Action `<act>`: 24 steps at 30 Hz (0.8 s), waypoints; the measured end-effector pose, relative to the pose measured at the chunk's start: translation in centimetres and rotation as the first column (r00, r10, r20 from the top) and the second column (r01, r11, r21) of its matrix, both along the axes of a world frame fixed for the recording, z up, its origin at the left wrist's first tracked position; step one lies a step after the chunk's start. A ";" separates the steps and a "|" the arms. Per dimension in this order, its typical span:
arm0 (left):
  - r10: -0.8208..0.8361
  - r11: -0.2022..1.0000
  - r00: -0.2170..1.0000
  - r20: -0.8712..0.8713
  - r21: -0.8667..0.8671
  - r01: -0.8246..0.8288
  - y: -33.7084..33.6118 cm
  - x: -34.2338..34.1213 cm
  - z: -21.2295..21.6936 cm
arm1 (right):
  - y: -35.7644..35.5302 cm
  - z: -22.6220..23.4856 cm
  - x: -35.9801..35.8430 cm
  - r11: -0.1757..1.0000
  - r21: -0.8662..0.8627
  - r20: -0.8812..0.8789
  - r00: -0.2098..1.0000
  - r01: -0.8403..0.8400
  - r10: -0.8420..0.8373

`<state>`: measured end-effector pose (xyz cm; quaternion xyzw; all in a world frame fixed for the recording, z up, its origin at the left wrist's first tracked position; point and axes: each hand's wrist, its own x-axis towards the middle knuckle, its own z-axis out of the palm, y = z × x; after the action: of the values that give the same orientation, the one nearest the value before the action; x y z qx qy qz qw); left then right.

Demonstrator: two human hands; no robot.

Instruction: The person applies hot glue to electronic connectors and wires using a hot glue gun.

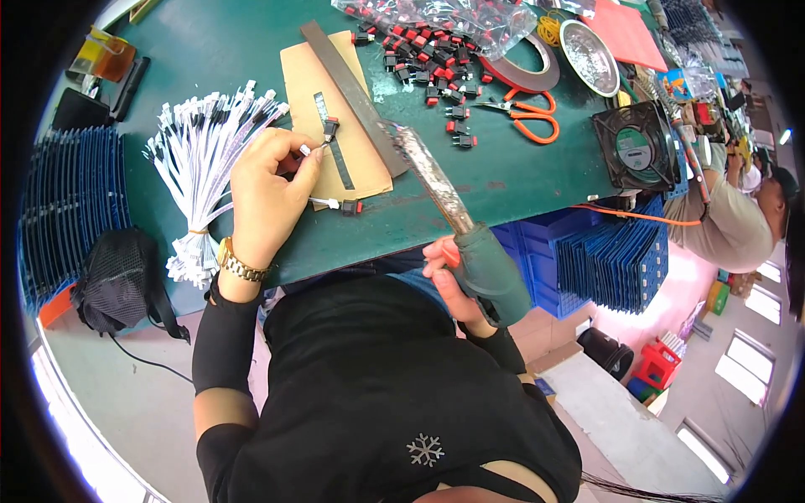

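Observation:
My left hand [272, 189] is closed in a pinch over the cardboard sheet [298, 71]. Its fingers hold a short wire lead; a small white plug [304, 151] shows at the fingertips, and a black switch [330, 127] lies just beyond them. My right hand [449, 281] is wrapped round the dark green handle of a hot-air gun [493, 272]. The gun's long, scorched metal barrel slants up and left, its end near the dark bar [352, 96]. Below the left fingers lies a red-and-black switch [351, 207] with a white lead.
A tied bundle of white leads [194, 243] lies at left. Farther back are a pile of red-and-black switches [428, 54], a tape roll [537, 75], orange-handled scissors [537, 115], a metal bowl [589, 59] and a fan [635, 149]. Blue racks [71, 201] stand at left; a person [738, 214] sits at right.

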<state>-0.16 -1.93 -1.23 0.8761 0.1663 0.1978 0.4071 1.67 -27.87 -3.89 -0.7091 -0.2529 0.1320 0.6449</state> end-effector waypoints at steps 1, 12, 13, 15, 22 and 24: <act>0.021 1.000 1.000 -0.012 -0.012 -0.021 0.0 0.1 -0.1 | 0.5 0.4 0.1 1.000 -0.002 -0.003 1.000 -0.001 0.001; 0.077 0.997 0.997 -0.029 0.019 -0.077 -0.4 0.8 -0.3 | 1.4 -0.2 0.4 0.975 -0.221 0.209 0.976 -0.018 0.065; 0.073 0.997 0.997 -0.021 0.030 -0.072 -0.5 0.9 -0.2 | 1.5 0.0 0.6 0.973 -0.231 0.278 0.956 -0.024 0.089; 0.073 0.997 0.997 -0.024 0.036 -0.072 -0.4 0.9 -0.1 | 1.9 0.3 1.3 0.975 -0.223 0.399 0.910 -0.021 0.111; 0.043 0.998 0.999 -0.015 0.036 -0.043 -0.1 0.8 -0.3 | 2.2 0.3 1.4 0.968 -0.252 0.422 0.898 -0.016 0.124; 0.035 0.999 0.999 -0.019 0.041 -0.034 0.0 0.7 -0.3 | 2.3 0.4 1.2 0.966 -0.259 0.424 0.899 0.002 0.112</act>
<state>0.56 -1.91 -1.49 0.8832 0.1812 0.1992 0.3839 2.90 -25.59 -3.53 -0.7894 -0.3915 0.0198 0.4724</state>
